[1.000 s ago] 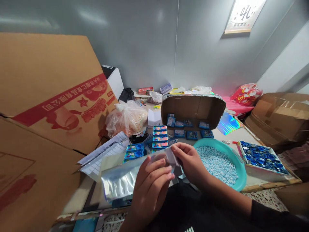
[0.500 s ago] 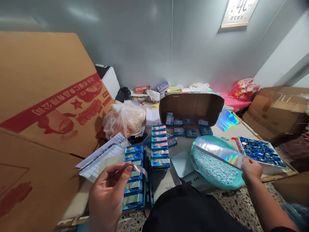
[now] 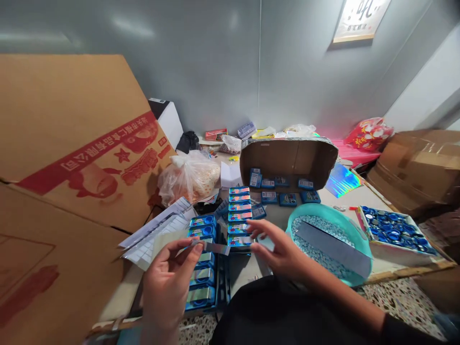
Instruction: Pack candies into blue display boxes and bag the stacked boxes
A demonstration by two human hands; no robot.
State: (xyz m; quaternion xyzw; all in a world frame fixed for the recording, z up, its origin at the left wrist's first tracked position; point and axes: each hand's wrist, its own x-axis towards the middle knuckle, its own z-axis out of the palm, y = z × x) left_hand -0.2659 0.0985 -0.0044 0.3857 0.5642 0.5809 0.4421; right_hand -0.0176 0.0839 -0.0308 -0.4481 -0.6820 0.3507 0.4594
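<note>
Pinched between thumb and fingers of my left hand (image 3: 170,273) is a narrow shiny sticker strip (image 3: 217,247), its free end pointing right. Below and behind it stands a row of blue tins (image 3: 201,277), several with a silvery strip across the top. My right hand (image 3: 271,244) is empty, fingers apart, beside a second row of blue tins (image 3: 240,227) that bear similar strips. A silvery sticker sheet (image 3: 332,247) lies across the turquoise basin (image 3: 364,237), on top of many small pale blue candies (image 3: 305,251).
Behind the tins, an open cardboard box (image 3: 287,155) lies on its side with several blue packs (image 3: 287,199). At right stands a white box of blue round lids (image 3: 391,230). A large carton (image 3: 82,201) rises at left, near a plastic bag (image 3: 189,177) and papers (image 3: 158,230).
My right hand has let go of the sticker sheet, which now rests in the basin, and has moved left toward the tins. My left hand still holds the strip.
</note>
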